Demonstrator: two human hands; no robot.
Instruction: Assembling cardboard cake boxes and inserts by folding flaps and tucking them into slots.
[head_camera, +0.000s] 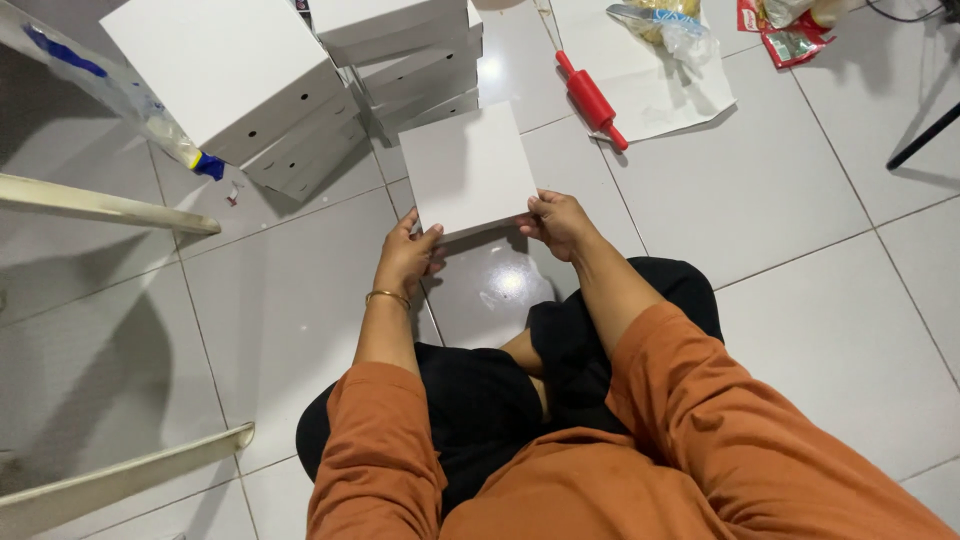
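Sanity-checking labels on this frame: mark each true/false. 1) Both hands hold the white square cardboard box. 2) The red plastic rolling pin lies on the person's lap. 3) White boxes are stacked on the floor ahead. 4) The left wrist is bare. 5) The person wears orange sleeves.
1) True: the left hand and right hand grip the near corners of the white square cardboard box.
2) False: the red plastic rolling pin lies on a white paper sheet on the tiled floor.
3) True: stacked white boxes sit ahead.
4) False: it wears a gold bangle.
5) True: orange sleeves.
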